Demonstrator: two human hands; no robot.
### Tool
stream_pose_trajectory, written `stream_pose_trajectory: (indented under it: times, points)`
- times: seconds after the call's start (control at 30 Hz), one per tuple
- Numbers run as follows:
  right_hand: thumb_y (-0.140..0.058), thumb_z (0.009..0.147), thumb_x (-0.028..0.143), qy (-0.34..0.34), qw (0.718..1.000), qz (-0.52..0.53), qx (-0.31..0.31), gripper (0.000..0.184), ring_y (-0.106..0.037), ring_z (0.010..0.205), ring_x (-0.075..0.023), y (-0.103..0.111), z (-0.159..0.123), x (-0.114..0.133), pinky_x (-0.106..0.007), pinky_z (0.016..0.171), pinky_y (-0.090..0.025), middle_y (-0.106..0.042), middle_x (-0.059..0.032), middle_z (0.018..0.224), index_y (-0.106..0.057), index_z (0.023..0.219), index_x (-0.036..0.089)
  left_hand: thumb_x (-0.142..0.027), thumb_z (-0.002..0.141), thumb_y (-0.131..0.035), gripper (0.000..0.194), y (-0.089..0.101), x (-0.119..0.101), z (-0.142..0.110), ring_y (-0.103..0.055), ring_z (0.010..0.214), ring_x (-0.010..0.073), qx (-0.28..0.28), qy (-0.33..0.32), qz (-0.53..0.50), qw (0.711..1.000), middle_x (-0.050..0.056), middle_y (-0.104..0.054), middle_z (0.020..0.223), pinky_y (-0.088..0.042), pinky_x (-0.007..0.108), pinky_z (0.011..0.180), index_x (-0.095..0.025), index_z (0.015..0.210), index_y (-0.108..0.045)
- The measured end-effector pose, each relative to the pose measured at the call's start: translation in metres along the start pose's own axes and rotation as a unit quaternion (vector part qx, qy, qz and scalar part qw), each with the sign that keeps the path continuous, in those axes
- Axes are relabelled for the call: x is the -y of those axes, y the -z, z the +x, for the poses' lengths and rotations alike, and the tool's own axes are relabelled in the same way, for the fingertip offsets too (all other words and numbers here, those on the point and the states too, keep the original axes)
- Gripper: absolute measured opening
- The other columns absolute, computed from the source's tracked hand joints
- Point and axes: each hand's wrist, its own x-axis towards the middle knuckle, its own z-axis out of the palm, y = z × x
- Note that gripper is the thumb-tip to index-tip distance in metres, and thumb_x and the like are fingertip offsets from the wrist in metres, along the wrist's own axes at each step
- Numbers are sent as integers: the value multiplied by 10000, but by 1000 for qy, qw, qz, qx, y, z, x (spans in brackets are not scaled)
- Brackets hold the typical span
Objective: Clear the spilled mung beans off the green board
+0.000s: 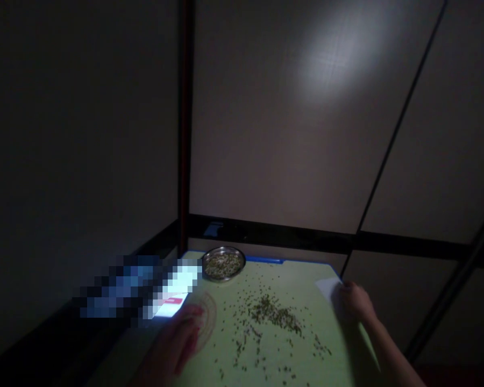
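Note:
Small dark seeds or grains (272, 312) lie scattered over a pale green tabletop (306, 279), thickest near its middle. At the table's right edge, my right hand (355, 301) is closed around one end of a piece of white paper (327, 289). My left hand (177, 336), dim and blurred at the lower left, is beside a glowing screen (171, 303); whether its fingers grip anything cannot be made out. A round metal dish (244, 264) at the far left of the table contains more of the grains.
A blue strip (270, 259) runs along the table's far edge. Behind it stand pale panels (274, 134) with dark bands, and another wall (80, 134) rises at left. A red circular print (210, 317) marks the tabletop. The room is dark.

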Motion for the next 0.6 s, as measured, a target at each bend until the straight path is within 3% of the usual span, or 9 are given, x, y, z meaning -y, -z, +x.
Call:
stream_pose_trajectory:
  times: [0.07,0.17,0.27,0.4,0.47,0.6]
  points:
    - [-585,796,240,25,1000,2,-11,323,-687,1002,-333,-4,-8,5,-421,860,-506,-715,-197,1014,-711,1081,152,-685,668,-625,542,-5,0,-1,-531,396,140,11,-32,-3,999,-33,-630,599,-306,239,354,-257,984,-521]
    - [-545,833,279,81,996,32,-15,367,-637,1114,-336,-14,-23,22,-444,962,-466,-682,-205,1128,-687,1141,137,-656,693,-639,502,-4,-8,-3,-551,408,151,17,-63,6,998,-40,-616,571,-315,234,359,-241,937,-496]
    - [-503,870,315,152,985,86,2,353,-616,1164,-279,-28,-43,50,-376,1013,-444,-674,-159,1189,-676,1136,161,-587,722,-655,398,7,-24,-6,-543,465,137,-1,-100,32,994,-24,-620,570,-359,240,417,-231,799,-495]
    - [-465,907,388,236,957,164,26,331,-630,1129,-243,-43,-73,83,-341,999,-457,-689,-112,1174,-684,1070,200,-468,640,-746,351,27,-45,-14,-522,524,122,-8,-172,94,981,-33,-558,566,-409,251,488,-213,645,-504]
    - [-470,902,415,252,945,206,15,329,-643,1079,-260,-46,-84,86,-372,988,-460,-708,-113,1107,-693,1007,197,-473,625,-748,370,37,-51,-20,-523,482,125,-21,-165,84,983,-55,-558,592,-390,245,437,-216,806,-554]
    - [-514,847,454,180,950,253,-22,338,-663,986,-289,-44,-86,67,-398,915,-479,-731,-118,1019,-703,927,186,-519,619,-766,810,56,-51,-28,-631,493,188,-48,-115,55,991,-30,-666,746,-445,277,412,-236,1289,-408]
